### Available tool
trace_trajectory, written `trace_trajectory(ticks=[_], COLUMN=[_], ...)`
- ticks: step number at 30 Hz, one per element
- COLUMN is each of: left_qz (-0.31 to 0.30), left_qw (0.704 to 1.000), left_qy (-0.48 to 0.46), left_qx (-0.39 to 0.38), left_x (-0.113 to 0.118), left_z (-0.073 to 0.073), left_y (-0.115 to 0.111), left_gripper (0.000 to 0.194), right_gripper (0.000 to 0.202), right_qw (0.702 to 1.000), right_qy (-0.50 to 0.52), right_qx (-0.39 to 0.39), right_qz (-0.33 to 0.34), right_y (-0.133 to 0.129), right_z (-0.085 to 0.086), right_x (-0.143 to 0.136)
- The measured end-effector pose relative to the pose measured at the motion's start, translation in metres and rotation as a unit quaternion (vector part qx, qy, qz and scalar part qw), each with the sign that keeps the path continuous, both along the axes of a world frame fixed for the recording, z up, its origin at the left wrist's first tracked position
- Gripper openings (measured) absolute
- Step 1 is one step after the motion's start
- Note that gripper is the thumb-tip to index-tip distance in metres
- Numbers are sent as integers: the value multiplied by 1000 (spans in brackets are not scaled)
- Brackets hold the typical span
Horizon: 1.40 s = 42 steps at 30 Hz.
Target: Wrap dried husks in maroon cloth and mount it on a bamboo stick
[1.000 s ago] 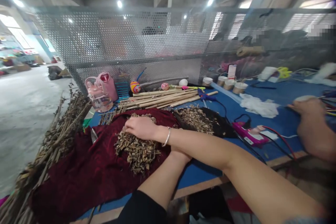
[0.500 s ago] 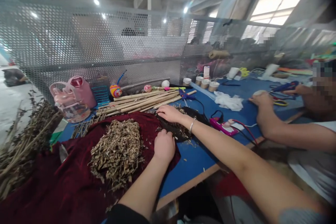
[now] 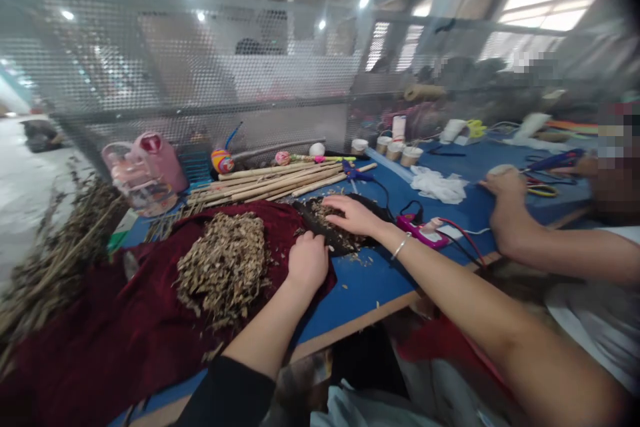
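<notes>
Since half a second ago our right hand [image 3: 353,213] has slid a little nearer, from the far edge of the black cloth [image 3: 373,219] onto the dried chips lying on it, while our left hand [image 3: 307,262] has hardly shifted. The right hand lies flat with the fingers spread, pressing on that small scatter of chips [image 3: 334,225] and gripping nothing. The left hand is loosely curled, knuckles up, on the edge of the dark red velvet cloth [image 3: 125,340], just beside the black cloth; we cannot tell whether it pinches the fabric. Left of it sits the big heap of dried plant chips [image 3: 225,267] on the velvet. Behind, bamboo sticks [image 3: 280,183] lie on the blue tabletop [image 3: 370,287], with a pink jug [image 3: 150,170] at their left end and small paper cups [image 3: 395,148] to their right, contents unseen. A pink glue gun [image 3: 425,230] lies right of our wrist; beyond it, another person's hand [image 3: 503,183] rests on the tabletop.
</notes>
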<state>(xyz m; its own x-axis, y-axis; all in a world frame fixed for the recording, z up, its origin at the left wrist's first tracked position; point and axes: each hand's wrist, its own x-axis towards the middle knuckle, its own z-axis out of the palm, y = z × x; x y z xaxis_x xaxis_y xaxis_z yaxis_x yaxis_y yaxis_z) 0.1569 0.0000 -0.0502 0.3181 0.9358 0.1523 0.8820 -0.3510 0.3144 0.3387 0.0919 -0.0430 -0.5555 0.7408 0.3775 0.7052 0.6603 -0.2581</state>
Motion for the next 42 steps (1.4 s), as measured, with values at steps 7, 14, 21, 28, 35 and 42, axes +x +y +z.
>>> trace_trajectory(ticks=[7,14,21,28,35,42], left_qz=[2,285,292,336,330,157], left_qw=[999,953,952,941,943,983], left_qy=[-22,-96,-70,-40,-50,-60], left_qx=[33,-24,-53,6,-5,68], left_x=[-36,-149,-167,-164,-163,-86], left_z=[40,10,-4,10,15,39], left_y=[-67,-148,-133,-102,-128,-107], left_gripper=[17,11,12,17,23,24], right_gripper=[31,23,16,16,19,27], right_qw=[996,985,987,989,987,979], right_qy=[74,-14,-4,-2,-21,169], right_qx=[24,-107,-121,-114,-111,-87], right_qz=[43,132,109,96,118,70], right_y=[-36,-125,-139,-138,-142,-130], right_z=[15,1,-27,-30,-29,-15], right_x=[-62,-98,-104,-103,-99,-63])
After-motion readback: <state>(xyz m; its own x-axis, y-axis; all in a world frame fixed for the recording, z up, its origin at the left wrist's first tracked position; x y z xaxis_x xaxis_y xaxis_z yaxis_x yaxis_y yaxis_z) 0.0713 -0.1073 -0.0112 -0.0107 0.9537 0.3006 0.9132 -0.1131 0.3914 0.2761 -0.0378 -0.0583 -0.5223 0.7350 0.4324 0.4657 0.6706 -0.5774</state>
